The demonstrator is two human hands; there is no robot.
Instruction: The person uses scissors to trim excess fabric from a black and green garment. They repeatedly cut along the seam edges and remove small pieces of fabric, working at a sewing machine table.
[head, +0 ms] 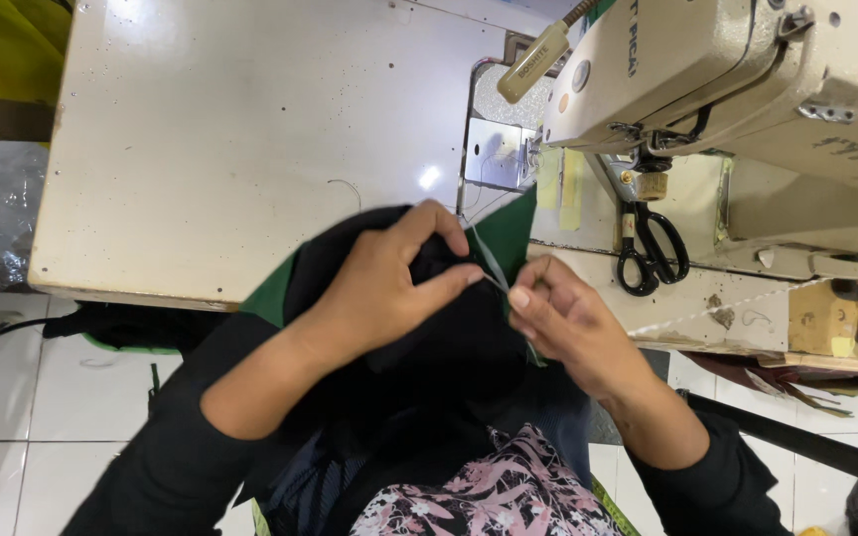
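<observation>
Black cloth pinched in both hands at the edge of a cream sewing table.

The left hand (379, 288) bunches the dark folded fabric with green lining (454, 328) against the lap; the right hand (563, 318) nips a thin pale strip (494, 266) at its edge. That strip could slip from so light a pinch. The needle area of the beige sewing machine (737, 89) is hidden; black-handled scissors (652, 253) lie near.

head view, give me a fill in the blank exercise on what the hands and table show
1. Both hands pinch a thin pale strip against the ____ fabric.
2. The black-handled ____ lie on the table under the sewing machine.
3. A ____ cloth peeks out beneath the dark fabric.

Missing words: black; scissors; green
</observation>
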